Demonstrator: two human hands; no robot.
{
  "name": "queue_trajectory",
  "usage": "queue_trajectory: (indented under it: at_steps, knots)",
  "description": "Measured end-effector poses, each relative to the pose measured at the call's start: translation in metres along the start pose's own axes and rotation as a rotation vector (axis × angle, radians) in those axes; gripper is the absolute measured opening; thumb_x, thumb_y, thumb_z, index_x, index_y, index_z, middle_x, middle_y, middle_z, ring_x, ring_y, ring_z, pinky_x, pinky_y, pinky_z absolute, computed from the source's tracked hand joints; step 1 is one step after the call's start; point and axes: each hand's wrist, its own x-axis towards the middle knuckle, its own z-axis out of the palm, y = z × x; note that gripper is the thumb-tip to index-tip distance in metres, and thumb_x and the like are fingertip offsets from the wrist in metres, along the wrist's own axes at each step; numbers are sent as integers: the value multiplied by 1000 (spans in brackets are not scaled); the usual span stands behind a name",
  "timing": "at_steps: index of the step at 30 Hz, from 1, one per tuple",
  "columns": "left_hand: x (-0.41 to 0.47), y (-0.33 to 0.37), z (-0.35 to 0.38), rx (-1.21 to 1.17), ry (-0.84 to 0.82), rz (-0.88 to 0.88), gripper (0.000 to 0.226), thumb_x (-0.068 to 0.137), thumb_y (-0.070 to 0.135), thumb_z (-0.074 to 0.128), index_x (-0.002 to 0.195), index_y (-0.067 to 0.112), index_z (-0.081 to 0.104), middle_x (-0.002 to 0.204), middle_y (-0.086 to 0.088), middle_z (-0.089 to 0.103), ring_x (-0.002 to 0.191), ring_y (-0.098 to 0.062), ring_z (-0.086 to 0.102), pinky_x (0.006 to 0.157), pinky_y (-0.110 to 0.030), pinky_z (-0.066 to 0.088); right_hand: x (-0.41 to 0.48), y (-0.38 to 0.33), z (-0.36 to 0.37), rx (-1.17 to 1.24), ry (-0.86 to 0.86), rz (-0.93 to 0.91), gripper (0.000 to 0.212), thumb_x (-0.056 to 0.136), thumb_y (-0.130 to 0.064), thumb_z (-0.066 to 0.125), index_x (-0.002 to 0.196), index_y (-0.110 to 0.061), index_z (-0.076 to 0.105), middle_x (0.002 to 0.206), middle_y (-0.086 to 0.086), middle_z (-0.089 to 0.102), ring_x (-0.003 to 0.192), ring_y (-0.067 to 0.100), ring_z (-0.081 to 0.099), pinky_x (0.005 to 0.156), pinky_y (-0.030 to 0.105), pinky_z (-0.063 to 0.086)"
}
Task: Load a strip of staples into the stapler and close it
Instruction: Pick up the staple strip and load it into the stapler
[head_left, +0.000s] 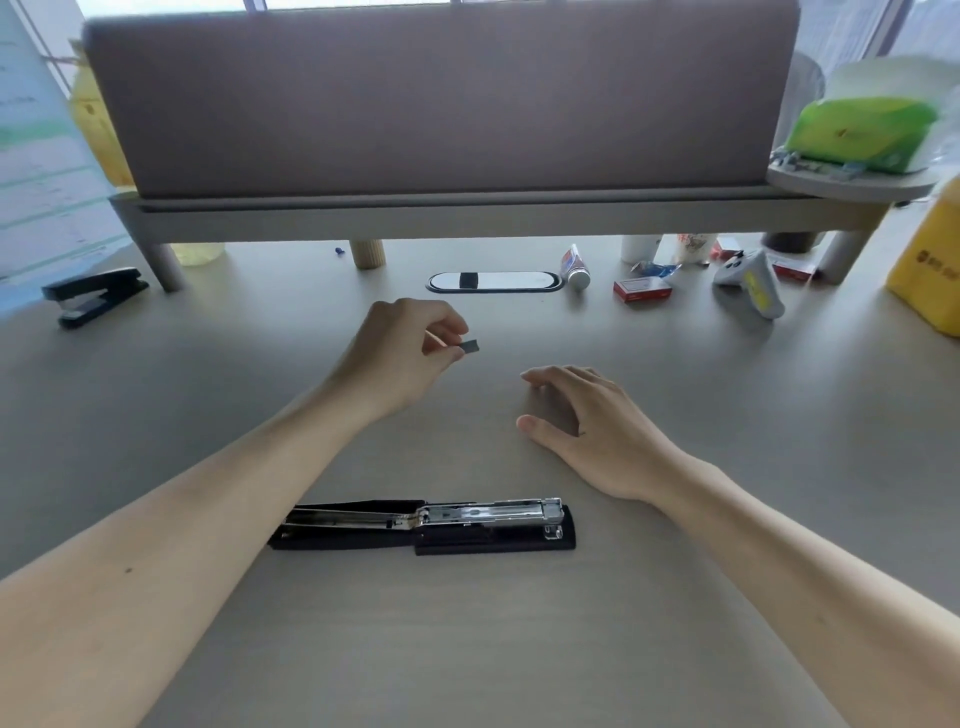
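A black stapler (423, 526) lies opened flat on the desk near me, its shiny metal staple channel facing up. Beyond it, my left hand (402, 356) is raised above the desk and pinches a short grey strip of staples (470, 346) between thumb and forefinger. To the right, my right hand (584, 423) rests palm down on the desk with fingers apart, holding nothing. Both hands are well clear of the stapler.
A second black stapler (93, 296) sits at the far left. Red staple boxes (641, 289), a small tube (575, 267) and a white controller (750, 283) lie at the back right. A grey divider (441, 98) on legs spans the back, with a yellow box (930, 270) at the right edge.
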Motion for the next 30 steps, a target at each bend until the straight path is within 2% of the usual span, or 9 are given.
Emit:
queue_trajectory:
  at_steps: [2,4,8,14,17,20,25,28,30]
  knots:
    - [-15,8,-8,-23,-27,28,18,89,10,78,106,15,79,96,2,80,84,-16,76,76,-14,53,-3,-2,-2,83,50,22,43,98,-49,63,137,-32,64,126,-12,71,99,-6,60,95,18,49]
    - [-32,16,-14,-61,-38,54,17,88,9,80,103,15,80,93,4,80,79,-11,75,72,-6,51,-9,-6,-5,198,127,50,32,99,-40,65,129,-30,71,110,-12,77,80,-8,62,77,8,46]
    - [-68,28,-20,-137,-57,204,16,83,8,86,97,12,80,86,11,78,92,1,73,76,0,48,-29,-23,-12,477,160,63,18,103,-31,63,110,-24,78,82,-3,80,67,1,66,67,19,49]
    - [-96,38,-19,-240,-60,222,16,83,13,87,95,16,78,85,13,80,82,-1,76,81,-11,56,-45,-52,-27,727,36,148,24,101,-31,69,94,-10,77,73,1,80,59,8,59,64,28,48]
    - [-103,43,-20,-250,-45,220,14,84,15,87,93,15,77,85,10,81,82,-3,77,82,-16,59,-50,-58,-31,747,-8,203,16,97,-28,74,95,-12,76,71,2,79,57,8,57,62,26,48]
    - [-107,48,-21,-264,-31,229,14,84,16,87,92,15,76,85,8,81,81,-4,78,81,-20,61,-54,-61,-31,735,-37,246,19,97,-29,74,101,-10,76,69,1,79,55,7,60,60,22,51]
    - [-111,53,-23,-296,-47,219,14,84,14,87,91,15,75,85,6,82,81,-8,79,82,-23,62,-58,-66,-33,851,-67,255,12,98,-13,73,95,-2,75,74,5,81,56,10,66,60,19,57]
    - [-110,55,-25,-380,-75,100,14,83,13,87,91,12,75,88,1,82,81,-10,79,81,-24,62,-59,-67,-34,906,-52,254,9,97,-8,73,89,-4,74,70,4,80,53,11,64,58,18,57]
    - [-105,56,-29,-557,-140,-102,14,86,14,84,90,6,74,89,-6,81,79,-14,78,78,-23,63,-60,-68,-33,905,-33,240,10,97,-6,73,87,-5,74,70,5,80,54,13,63,57,18,57]
